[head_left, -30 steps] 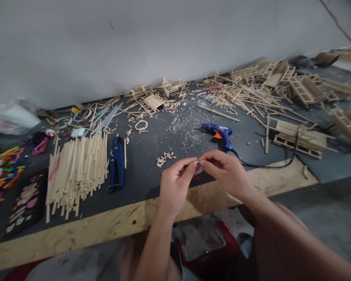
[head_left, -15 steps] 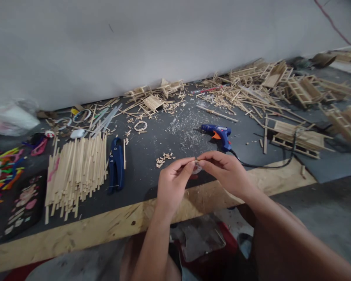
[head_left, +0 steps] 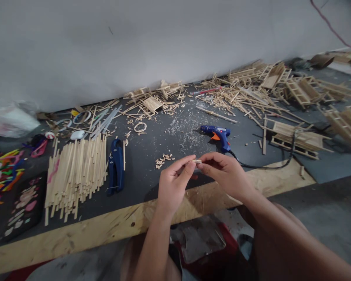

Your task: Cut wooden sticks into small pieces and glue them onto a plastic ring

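Both hands met above the table [head_left: 152, 218] edge; left hand [head_left: 172, 185] and right hand [head_left: 226, 173] each pinched one end of a small wooden piece [head_left: 197, 160] between thumb and forefinger, fingers clenched on it; blue glue gun [head_left: 218, 134] lay just beyond; stick bundle [head_left: 76, 171] and blue cutter [head_left: 116, 164] sat well left.

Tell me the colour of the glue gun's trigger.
Orange, on a blue glue gun lying on the dark table; the head view shows it.

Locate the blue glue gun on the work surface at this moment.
In the head view the blue glue gun lies on the dark mat right of centre, just beyond the right hand, with scattered wood shavings to its left and its black cord trailing right.
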A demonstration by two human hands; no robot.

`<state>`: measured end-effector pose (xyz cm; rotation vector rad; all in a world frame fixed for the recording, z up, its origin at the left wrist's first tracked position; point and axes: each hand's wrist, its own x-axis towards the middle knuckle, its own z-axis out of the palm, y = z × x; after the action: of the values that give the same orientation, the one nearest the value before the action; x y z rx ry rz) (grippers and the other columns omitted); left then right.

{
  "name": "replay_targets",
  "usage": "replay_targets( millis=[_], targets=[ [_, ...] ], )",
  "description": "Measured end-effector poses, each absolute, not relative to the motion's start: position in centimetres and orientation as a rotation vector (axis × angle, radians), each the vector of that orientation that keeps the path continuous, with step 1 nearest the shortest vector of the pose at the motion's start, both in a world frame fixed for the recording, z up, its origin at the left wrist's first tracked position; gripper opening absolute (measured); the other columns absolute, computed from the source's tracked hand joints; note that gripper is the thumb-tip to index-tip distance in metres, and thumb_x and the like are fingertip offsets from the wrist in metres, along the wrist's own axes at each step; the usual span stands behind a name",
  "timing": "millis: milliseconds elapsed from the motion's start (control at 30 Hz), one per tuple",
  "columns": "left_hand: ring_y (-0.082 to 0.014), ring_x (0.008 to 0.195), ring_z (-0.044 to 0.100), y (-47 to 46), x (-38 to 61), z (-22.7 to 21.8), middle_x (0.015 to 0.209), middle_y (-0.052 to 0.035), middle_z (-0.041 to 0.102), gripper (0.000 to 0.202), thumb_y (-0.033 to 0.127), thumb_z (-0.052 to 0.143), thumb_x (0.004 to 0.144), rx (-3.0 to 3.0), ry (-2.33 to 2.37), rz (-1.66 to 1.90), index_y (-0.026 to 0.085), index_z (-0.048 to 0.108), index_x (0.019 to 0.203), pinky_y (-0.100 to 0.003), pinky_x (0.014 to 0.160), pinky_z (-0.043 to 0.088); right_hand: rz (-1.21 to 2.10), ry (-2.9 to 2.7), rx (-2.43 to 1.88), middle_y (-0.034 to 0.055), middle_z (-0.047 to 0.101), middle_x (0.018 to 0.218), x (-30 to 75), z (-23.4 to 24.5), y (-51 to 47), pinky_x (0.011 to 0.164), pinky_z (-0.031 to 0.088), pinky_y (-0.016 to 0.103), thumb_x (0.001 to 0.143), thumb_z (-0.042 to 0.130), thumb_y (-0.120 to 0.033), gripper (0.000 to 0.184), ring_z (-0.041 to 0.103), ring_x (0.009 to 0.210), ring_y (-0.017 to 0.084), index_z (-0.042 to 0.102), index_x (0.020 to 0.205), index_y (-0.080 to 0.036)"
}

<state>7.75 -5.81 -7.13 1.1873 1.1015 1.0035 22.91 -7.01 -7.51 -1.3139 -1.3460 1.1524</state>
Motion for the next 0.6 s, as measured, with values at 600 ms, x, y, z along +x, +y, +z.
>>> replay_targets(
  millis=[600],
  targets=[
    [-0.0175, 0.086, 0.064, -5.61, 7.39, -7.1, 0.098, -0.0038, 0.069, 0.028, 0.037, 0.059, 0.079, 1.315, 1.122, 0.934, 0.022, 0.065, 0.102, -0.029, 0.08, 0.05, 1.138, -1.262, -1.299, 0.0023, 0.065, 0.078, 22.83, -7.78, -6.91, 0.065, 0.048, 0.027, 0.076, 0.061, -0.04, 0.024, 0.059, 0.07, 0.014, 0.063, 0.087, -0.019]
  ],
)
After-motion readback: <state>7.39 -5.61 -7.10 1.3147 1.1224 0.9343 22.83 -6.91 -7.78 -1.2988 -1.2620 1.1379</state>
